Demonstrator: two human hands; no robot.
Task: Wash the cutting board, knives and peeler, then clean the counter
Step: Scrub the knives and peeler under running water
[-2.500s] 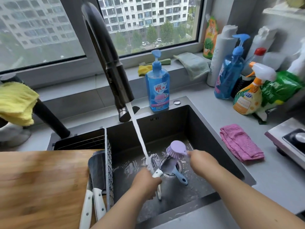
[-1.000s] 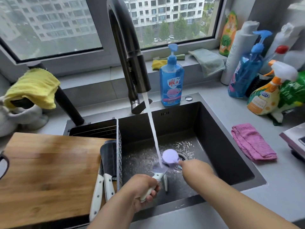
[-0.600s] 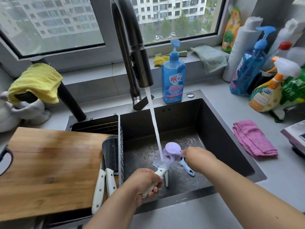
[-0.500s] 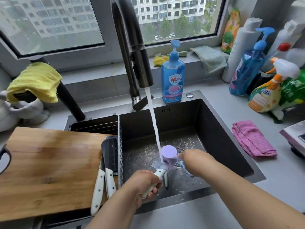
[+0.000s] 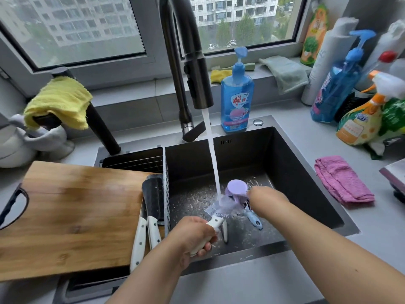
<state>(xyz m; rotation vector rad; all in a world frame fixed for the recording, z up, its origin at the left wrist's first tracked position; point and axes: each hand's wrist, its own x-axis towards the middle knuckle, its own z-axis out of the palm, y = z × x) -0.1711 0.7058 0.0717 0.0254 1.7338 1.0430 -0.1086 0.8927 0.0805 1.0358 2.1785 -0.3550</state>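
White-handled knife in left hand, purple brush in right hand, under running water.

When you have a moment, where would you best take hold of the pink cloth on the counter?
Probably pinch the pink cloth at its near folded edge, coming from above on the sink side; it lies flat and bunched there, with the bottles crowding its far side.
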